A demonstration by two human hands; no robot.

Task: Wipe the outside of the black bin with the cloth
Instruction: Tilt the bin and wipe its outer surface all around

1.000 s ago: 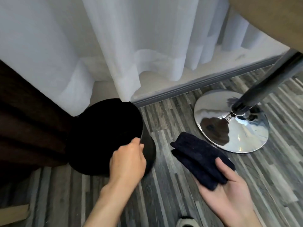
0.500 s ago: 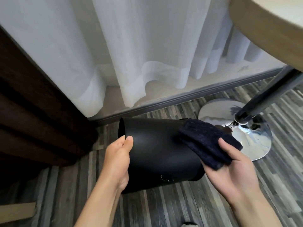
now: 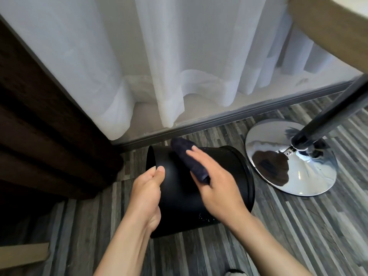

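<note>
The black bin [image 3: 229,172] lies tipped on its side above the grey plank floor, its open mouth to the left and its base to the right. My left hand [image 3: 148,192] grips the rim at the mouth, thumb on the outer wall. My right hand [image 3: 217,188] presses a folded dark navy cloth [image 3: 187,158] flat against the upper side of the bin. The cloth sticks out past my fingertips toward the curtain. A few pale specks show on the bin's lower wall.
A chrome table base [image 3: 290,158] with a dark pole [image 3: 328,120] stands just right of the bin, under a wooden tabletop [image 3: 328,26]. White sheer curtains [image 3: 159,56] hang behind, above a grey sill. Dark wooden furniture [image 3: 39,126] fills the left.
The bin went from upright to lying on its side in my left hand. My right hand brought the cloth onto the bin and slid it leftward along the wall.
</note>
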